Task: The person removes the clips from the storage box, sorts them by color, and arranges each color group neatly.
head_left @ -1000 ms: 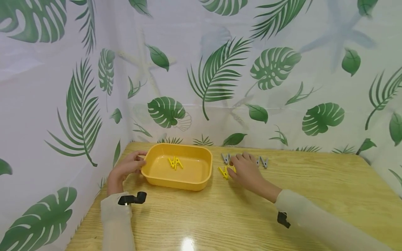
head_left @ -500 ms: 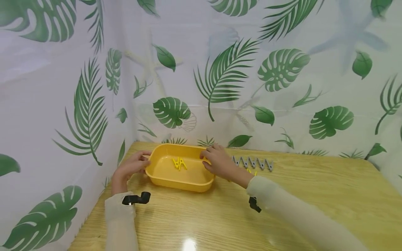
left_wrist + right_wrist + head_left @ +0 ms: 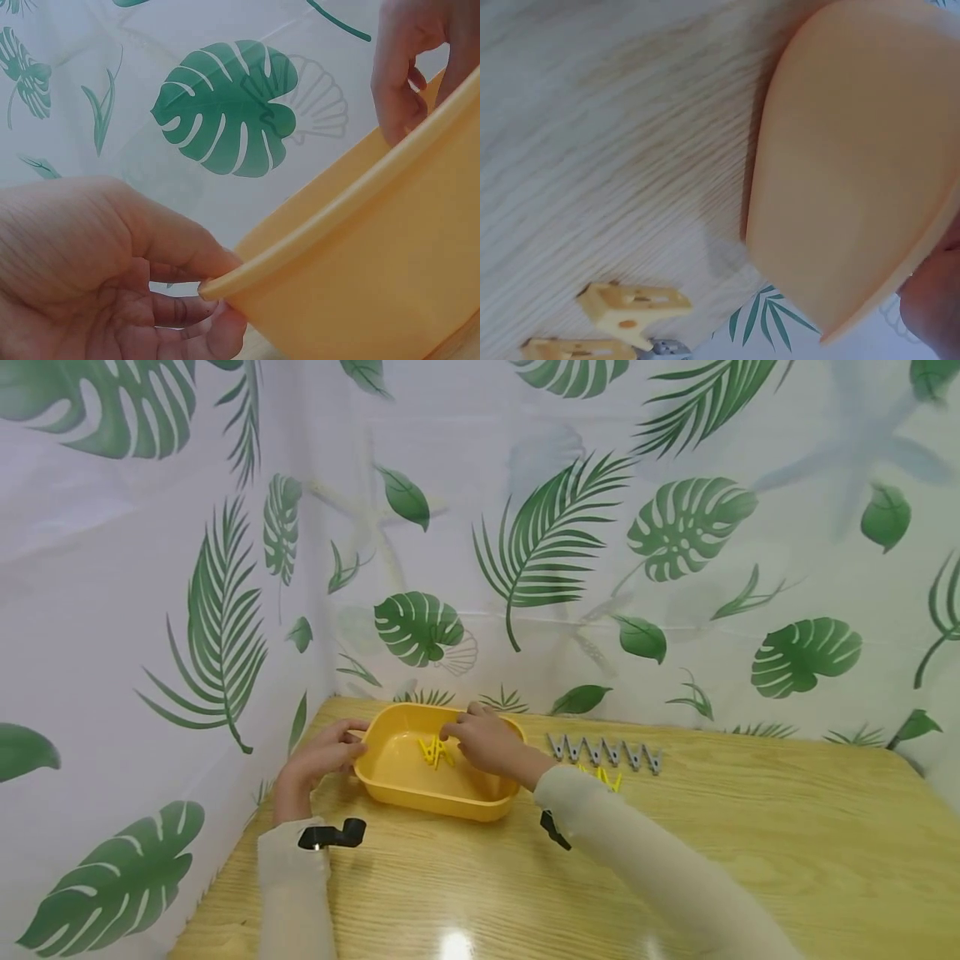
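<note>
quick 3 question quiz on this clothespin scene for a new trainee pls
1. True or false: the left hand grips the rim of the yellow tub.
2. Which is the right hand over? A) the inside of the tub B) the row of grey clothespins C) the bare table
3. Fill in: the yellow clothespins still on the table lie just in front of the ____ ones.

Key:
1. True; the left wrist view shows the thumb on the rim and the fingers under it.
2. A; it is by the yellow clothespins in the tub, though whether it holds one cannot be told.
3. Grey.
</note>
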A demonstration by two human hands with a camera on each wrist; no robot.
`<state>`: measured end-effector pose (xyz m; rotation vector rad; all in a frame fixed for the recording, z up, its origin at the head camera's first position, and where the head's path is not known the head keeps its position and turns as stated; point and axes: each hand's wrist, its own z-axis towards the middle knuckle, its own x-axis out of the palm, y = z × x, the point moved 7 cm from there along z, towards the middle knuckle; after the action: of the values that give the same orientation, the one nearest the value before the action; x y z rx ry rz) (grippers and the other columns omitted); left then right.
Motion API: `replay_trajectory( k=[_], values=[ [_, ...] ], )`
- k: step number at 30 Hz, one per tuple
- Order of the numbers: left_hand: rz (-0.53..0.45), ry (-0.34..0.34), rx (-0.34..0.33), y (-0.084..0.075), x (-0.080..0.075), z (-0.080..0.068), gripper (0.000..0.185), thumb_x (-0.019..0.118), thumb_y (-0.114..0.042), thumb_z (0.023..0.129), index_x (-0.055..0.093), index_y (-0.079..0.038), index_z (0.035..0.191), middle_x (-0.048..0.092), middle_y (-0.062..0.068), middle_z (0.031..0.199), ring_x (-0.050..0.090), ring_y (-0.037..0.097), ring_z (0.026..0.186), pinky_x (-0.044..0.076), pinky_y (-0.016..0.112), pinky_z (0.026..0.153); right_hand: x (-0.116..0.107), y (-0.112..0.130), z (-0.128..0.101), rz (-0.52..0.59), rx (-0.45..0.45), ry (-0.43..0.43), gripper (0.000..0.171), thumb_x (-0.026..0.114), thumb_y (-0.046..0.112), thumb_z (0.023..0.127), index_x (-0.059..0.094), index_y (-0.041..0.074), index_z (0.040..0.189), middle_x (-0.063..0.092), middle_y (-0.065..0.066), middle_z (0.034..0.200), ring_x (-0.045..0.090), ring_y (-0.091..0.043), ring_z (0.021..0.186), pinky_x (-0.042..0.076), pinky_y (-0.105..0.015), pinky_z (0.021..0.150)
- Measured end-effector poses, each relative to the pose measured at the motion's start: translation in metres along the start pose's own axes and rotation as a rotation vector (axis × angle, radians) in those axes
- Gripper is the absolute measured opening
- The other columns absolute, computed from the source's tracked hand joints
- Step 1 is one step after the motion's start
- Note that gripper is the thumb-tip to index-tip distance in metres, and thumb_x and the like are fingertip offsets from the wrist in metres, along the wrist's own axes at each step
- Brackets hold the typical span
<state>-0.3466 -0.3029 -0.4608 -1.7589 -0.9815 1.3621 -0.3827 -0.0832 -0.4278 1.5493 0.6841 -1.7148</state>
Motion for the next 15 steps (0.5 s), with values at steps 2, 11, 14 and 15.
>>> replay_trajectory(
  k=[2, 11, 14, 15],
  values=[
    [0.001, 0.000, -0.002, 0.000, 0.000, 0.000, 0.051, 0.052, -0.013, 0.102, 0.040, 0.001, 0.150, 0.055, 0.027, 0.126, 0.062, 0.027, 0.097, 0.058, 0.037, 0.083, 0.005, 0.000, 0.004, 0.012, 0.016, 0.025, 0.030, 0.063, 0.000, 0.097, 0.073, 0.016, 0.121, 0.072, -0.010, 0.114, 0.049, -0.026, 0.096, 0.044, -0.041, 0.089],
    [0.003, -0.004, 0.003, -0.001, 0.000, 0.000, 0.051, 0.052, -0.013, 0.102, 0.041, 0.001, 0.150, 0.056, 0.026, 0.126, 0.062, 0.026, 0.096, 0.058, 0.036, 0.081, 0.024, 0.000, 0.012, -0.076, 0.074, 0.159, 0.038, 0.056, 0.004, 0.102, 0.068, 0.021, 0.134, 0.067, -0.009, 0.126, 0.046, -0.026, 0.107, 0.042, -0.044, 0.102],
    [0.002, -0.004, 0.004, -0.001, 0.000, -0.001, 0.051, 0.052, -0.013, 0.102, 0.041, 0.000, 0.150, 0.056, 0.026, 0.126, 0.062, 0.026, 0.096, 0.058, 0.037, 0.081, 0.026, -0.001, 0.012, -0.105, 0.083, 0.169, 0.036, 0.056, 0.006, 0.103, 0.070, 0.021, 0.132, 0.067, -0.009, 0.126, 0.047, -0.026, 0.109, 0.043, -0.045, 0.104],
    [0.004, -0.004, 0.003, -0.001, 0.000, -0.001, 0.051, 0.052, -0.014, 0.102, 0.041, 0.000, 0.150, 0.056, 0.026, 0.126, 0.062, 0.026, 0.096, 0.058, 0.037, 0.081, 0.027, -0.001, 0.012, -0.110, 0.088, 0.167, 0.035, 0.056, 0.007, 0.103, 0.070, 0.021, 0.131, 0.068, -0.009, 0.126, 0.047, -0.026, 0.110, 0.043, -0.045, 0.104]
  ],
)
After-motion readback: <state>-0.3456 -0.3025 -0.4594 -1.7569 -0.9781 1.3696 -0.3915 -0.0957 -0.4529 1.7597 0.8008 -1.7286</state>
